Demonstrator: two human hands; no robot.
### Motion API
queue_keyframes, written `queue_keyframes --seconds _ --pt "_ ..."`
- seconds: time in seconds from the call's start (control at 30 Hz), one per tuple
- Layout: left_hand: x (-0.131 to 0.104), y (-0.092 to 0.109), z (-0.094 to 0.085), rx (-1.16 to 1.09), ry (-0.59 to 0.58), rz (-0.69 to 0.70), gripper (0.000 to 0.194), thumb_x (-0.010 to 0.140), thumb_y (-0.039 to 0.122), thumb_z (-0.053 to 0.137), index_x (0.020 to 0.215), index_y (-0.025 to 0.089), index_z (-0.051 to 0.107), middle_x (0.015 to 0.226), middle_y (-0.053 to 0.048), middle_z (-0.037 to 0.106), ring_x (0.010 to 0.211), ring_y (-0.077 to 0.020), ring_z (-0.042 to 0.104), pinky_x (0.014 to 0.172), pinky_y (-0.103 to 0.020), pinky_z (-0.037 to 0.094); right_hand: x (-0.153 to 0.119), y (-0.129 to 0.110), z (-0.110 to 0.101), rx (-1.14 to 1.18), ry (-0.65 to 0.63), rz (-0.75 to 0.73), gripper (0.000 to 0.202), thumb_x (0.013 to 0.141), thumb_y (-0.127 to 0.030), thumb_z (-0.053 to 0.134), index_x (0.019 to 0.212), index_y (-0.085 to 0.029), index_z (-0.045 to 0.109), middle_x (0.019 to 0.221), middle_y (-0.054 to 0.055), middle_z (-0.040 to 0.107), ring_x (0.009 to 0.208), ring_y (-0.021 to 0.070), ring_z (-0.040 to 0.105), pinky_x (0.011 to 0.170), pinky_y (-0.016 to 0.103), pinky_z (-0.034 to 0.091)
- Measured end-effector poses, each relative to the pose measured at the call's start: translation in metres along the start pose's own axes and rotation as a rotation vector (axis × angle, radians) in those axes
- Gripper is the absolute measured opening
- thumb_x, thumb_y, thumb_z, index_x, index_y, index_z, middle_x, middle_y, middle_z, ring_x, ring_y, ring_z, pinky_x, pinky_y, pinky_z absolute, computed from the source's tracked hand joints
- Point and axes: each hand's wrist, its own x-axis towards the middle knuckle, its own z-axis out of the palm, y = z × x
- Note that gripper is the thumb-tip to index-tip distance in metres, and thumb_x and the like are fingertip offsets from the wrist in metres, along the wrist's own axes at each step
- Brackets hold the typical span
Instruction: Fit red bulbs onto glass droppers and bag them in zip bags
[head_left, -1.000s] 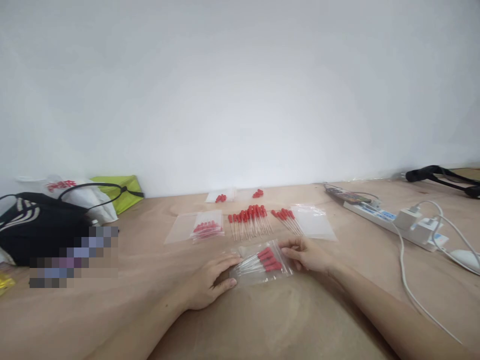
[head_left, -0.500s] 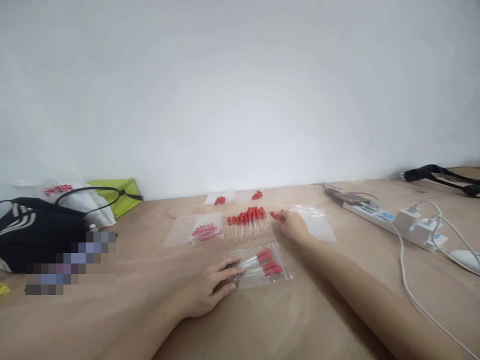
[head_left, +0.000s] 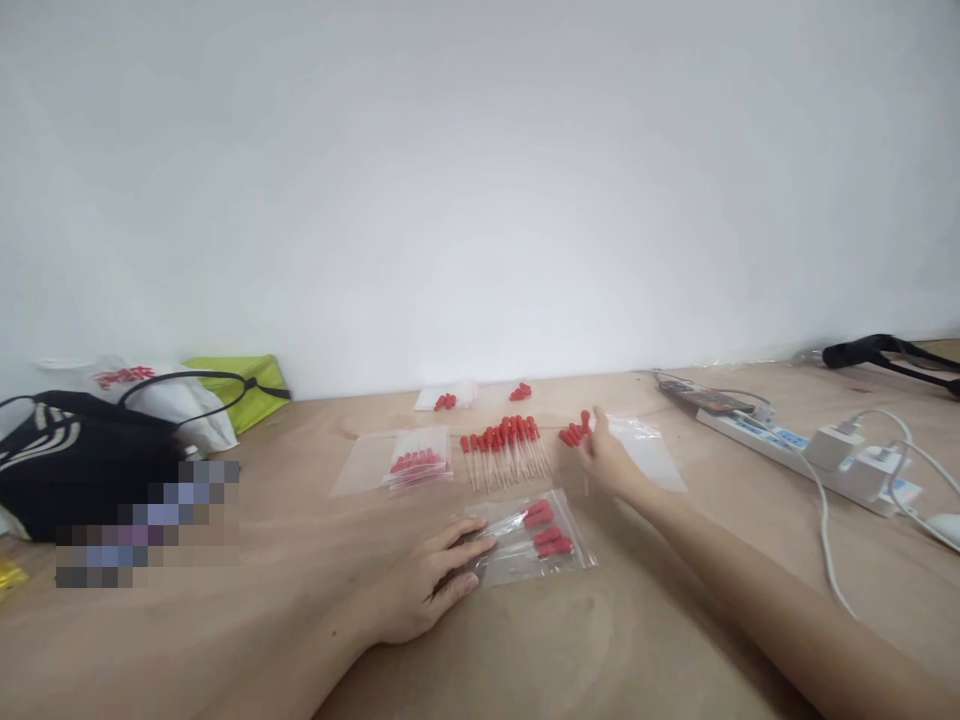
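Observation:
My left hand (head_left: 427, 580) lies with fingers stretched over the near end of a clear zip bag (head_left: 517, 568), in which several red-bulbed droppers show. My right hand (head_left: 611, 460) pinches a glass dropper (head_left: 586, 421) by its upper part, its red bulb up and its thin tube pointing down. Just left of these fingers are a few more red bulbs (head_left: 571, 436). Between the hands and the wall lies a row of loose droppers (head_left: 506, 440), red ends away from me. Left of that row are filled bags (head_left: 420, 465); an unfilled clear bag (head_left: 649, 455) lies behind my right hand.
More red bulbs on bags (head_left: 446, 402) lie near the wall (head_left: 480, 200). On the right are a power strip (head_left: 772, 440) with chargers, a phone (head_left: 705, 396) and white cables. A black bag (head_left: 82, 470) and a green box-like bag (head_left: 244, 390) stand on the left.
My right hand has drawn back slightly from the red bulbs, and a dropper now stands upright in its fingers. My left hand stays on the bag. The view has shifted slightly.

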Motion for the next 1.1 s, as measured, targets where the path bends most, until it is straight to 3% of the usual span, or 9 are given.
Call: queue_keyframes --seconds 0.07,0.13,0.27,0.37,0.53,0.73,0.93,1.1 --pt "0.001 0.001 0.0 -0.006 0.006 0.005 0.039 0.087 0.032 0.036 0.126 0.034 0.036 0.136 0.001 0.029 0.123 -0.0247 0.028 0.1 -0.044 0.025 -0.016 0.008 -0.009 0.205 0.032 0.083 0.055 0.077 -0.023 0.039 0.124 -0.014 0.012 0.062 -0.004 0.05 0.049 0.0135 0.053 0.052 0.026 0.044" --pt "0.001 0.0 0.0 -0.016 0.024 0.018 0.039 0.087 0.032 0.037 0.125 0.034 0.037 0.136 0.001 0.03 0.122 -0.0243 0.029 0.1 -0.044 0.025 -0.032 0.014 -0.011 0.45 0.083 0.171 0.054 0.074 -0.027 0.043 0.119 -0.018 0.015 0.057 -0.008 0.045 0.04 0.0114 0.049 0.044 0.025 0.044" --pt "0.002 -0.003 0.001 -0.004 0.031 0.022 0.038 0.087 0.032 0.037 0.125 0.034 0.036 0.136 0.001 0.03 0.122 -0.0236 0.029 0.099 -0.043 0.026 -0.052 0.014 -0.005 0.737 0.165 0.261 0.047 0.065 -0.027 0.053 0.101 -0.022 0.023 0.052 -0.011 0.046 0.045 0.0118 0.054 0.046 0.025 0.048" --pt "0.002 -0.005 0.002 0.014 0.017 0.014 0.039 0.087 0.032 0.036 0.126 0.034 0.035 0.137 0.001 0.028 0.123 -0.0236 0.028 0.1 -0.043 0.026 -0.055 0.007 0.0 0.823 0.141 0.298 0.043 0.062 -0.024 0.055 0.092 -0.023 0.023 0.052 -0.011 0.049 0.045 0.0113 0.055 0.048 0.025 0.049" --pt "0.003 -0.005 0.002 0.0 0.031 0.032 0.039 0.087 0.031 0.037 0.126 0.034 0.036 0.136 0.001 0.029 0.122 -0.0244 0.029 0.1 -0.043 0.025 -0.059 -0.002 0.005 0.88 0.067 0.287 0.042 0.063 -0.025 0.057 0.087 -0.023 0.023 0.054 -0.01 0.052 0.05 0.0113 0.058 0.055 0.026 0.05" --pt "0.002 -0.003 0.002 0.0 0.024 0.013 0.039 0.087 0.031 0.037 0.125 0.033 0.037 0.136 0.0 0.03 0.122 -0.0245 0.03 0.1 -0.044 0.025 -0.067 -0.001 0.005 0.822 0.03 0.267 0.04 0.063 -0.029 0.059 0.085 -0.023 0.026 0.053 -0.009 0.052 0.048 0.012 0.057 0.049 0.025 0.048" --pt "0.002 -0.001 0.001 -0.004 0.03 0.015 0.04 0.086 0.032 0.038 0.127 0.034 0.034 0.136 0.001 0.031 0.122 -0.0239 0.03 0.1 -0.043 0.026 -0.07 -0.003 0.004 0.9 -0.02 0.285 0.042 0.057 -0.039 0.066 0.08 -0.021 0.035 0.06 -0.004 0.055 0.057 0.012 0.059 0.061 0.027 0.05" --pt "0.001 -0.002 0.001 -0.005 0.05 0.005 0.045 0.086 0.034 0.038 0.13 0.03 0.027 0.135 -0.001 0.033 0.122 -0.0227 0.03 0.1 -0.042 0.026 -0.069 0.001 0.01 0.679 -0.108 0.202 0.032 0.055 -0.04 0.066 0.067 -0.017 0.048 0.054 -0.004 0.05 0.046 0.0085 0.049 0.045 0.022 0.043"
